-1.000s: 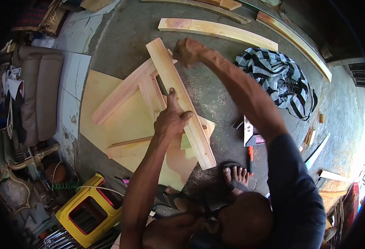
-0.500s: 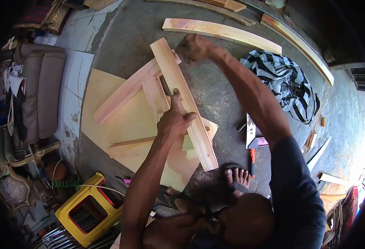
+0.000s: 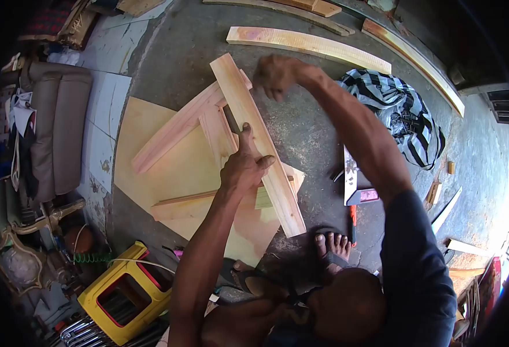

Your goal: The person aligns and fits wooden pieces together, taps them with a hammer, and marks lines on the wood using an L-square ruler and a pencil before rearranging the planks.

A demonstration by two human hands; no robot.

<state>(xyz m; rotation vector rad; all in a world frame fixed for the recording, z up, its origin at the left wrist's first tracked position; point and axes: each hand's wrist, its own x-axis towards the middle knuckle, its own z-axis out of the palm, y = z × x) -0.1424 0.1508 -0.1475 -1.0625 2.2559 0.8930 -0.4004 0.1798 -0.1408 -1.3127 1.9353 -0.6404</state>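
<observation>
My left hand (image 3: 246, 163) grips a long pale plank (image 3: 237, 98) near its middle, thumb and a finger showing on its top face. The plank lies slanted across a wooden frame (image 3: 179, 133), whose pieces rest on a thin plywood sheet (image 3: 133, 124). Beyond the plank's upper end, to its right, my right hand (image 3: 276, 75) hangs over the floor with its fingers curled and slightly blurred. Whether it holds anything small is hidden.
A curved board (image 3: 309, 43) lies beyond my right hand. Checkered cloth (image 3: 376, 87) sits at the right, near a square (image 3: 351, 173) and an orange-black tool (image 3: 353, 222). A yellow stool (image 3: 115, 324) stands lower left.
The view has shifted slightly. My right hand has moved a little to the right and its fingers now point lower. My left hand keeps its place on the plank.
</observation>
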